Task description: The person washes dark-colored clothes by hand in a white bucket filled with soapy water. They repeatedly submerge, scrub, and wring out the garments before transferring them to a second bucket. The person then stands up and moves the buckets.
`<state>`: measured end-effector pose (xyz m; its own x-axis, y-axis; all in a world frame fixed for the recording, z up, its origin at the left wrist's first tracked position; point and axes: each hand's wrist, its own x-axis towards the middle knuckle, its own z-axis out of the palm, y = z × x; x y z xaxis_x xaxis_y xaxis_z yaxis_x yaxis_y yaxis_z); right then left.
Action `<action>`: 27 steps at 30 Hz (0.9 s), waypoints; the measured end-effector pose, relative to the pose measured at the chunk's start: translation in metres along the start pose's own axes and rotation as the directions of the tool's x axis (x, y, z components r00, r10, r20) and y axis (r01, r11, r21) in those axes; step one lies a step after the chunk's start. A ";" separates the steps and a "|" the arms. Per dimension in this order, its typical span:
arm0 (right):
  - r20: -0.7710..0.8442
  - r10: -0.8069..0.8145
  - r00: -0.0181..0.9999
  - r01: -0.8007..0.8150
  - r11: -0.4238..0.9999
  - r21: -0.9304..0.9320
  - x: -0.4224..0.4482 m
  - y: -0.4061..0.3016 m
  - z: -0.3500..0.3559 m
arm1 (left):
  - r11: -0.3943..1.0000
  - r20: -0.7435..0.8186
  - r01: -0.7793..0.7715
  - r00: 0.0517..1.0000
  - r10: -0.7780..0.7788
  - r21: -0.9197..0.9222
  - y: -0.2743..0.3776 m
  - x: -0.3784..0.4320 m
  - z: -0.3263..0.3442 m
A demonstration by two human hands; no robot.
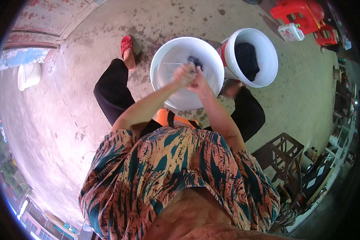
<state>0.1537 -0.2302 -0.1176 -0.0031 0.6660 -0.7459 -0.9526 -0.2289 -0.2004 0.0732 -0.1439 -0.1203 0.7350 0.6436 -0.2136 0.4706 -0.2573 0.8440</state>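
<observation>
A white plastic bucket [160, 57] with cloudy water stands on the floor between my knees. Both hands are close together over it, slightly blurred. My left hand [183, 75] is curled into a fist with its fingers against my right hand [198, 82]. A small bunch of wet dark cloth [195, 61] shows just beyond the fingers, gripped between the two hands. My hands hide part of the cloth. To the right, a second white bucket [267, 60] leans towards me and contains a black cloth [246, 61].
Below me is an orange seat [162, 117]. Red plastic stools [297, 13] and a white jug [291, 32] stand at the upper right. A dark wooden chair [283, 150] is at the lower right. Another white bucket [29, 76] sits far left on the water-spotted concrete floor [87, 69].
</observation>
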 end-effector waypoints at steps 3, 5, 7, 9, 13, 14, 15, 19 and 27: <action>0.193 -0.455 0.869 0.490 0.842 -0.225 0.012 0.011 -0.042 | 0.965 -0.103 -0.177 0.974 0.200 0.195 0.039 -0.042 0.033; 0.432 -0.604 0.670 0.487 0.797 0.358 0.042 0.039 -0.047 | 0.963 -0.160 -0.169 0.966 0.205 0.212 0.054 -0.042 0.046; 0.521 -0.760 0.389 0.136 0.606 0.783 0.047 0.050 -0.040 | 0.956 -0.166 0.018 0.986 0.033 0.293 0.028 -0.012 0.029; -0.069 -0.145 0.987 0.152 0.980 0.128 0.023 0.037 -0.005 | 0.908 -0.135 0.224 0.973 -0.187 0.355 -0.014 0.010 -0.001; -0.117 -0.258 0.959 0.272 0.954 0.124 -0.002 0.022 0.024 | 0.918 -0.163 0.273 0.958 -0.234 0.287 0.016 -0.007 0.005; 0.137 -0.418 0.898 0.372 0.888 0.271 0.034 0.026 -0.058 | 0.966 -0.176 0.133 0.980 -0.095 0.221 0.044 -0.010 0.030; 0.161 -0.399 0.903 0.349 0.898 0.268 0.033 0.018 -0.059 | 0.981 -0.264 0.083 0.964 -0.034 0.175 0.028 -0.018 0.043; 0.507 -0.240 0.828 0.117 0.958 0.262 -0.002 0.026 -0.043 | 0.990 -0.253 0.129 0.961 -0.110 0.059 0.029 -0.036 0.040; 0.001 -0.244 0.970 0.238 0.947 0.214 -0.031 -0.027 0.016 | -0.051 0.609 0.615 0.759 -0.229 -0.787 0.043 -0.019 -0.030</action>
<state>0.1743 -0.2337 -0.0794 0.2288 0.7025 -0.6739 -0.9684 0.0938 -0.2310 0.0646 -0.1456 -0.0656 0.7476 0.1089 -0.6552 0.0441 0.9762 0.2125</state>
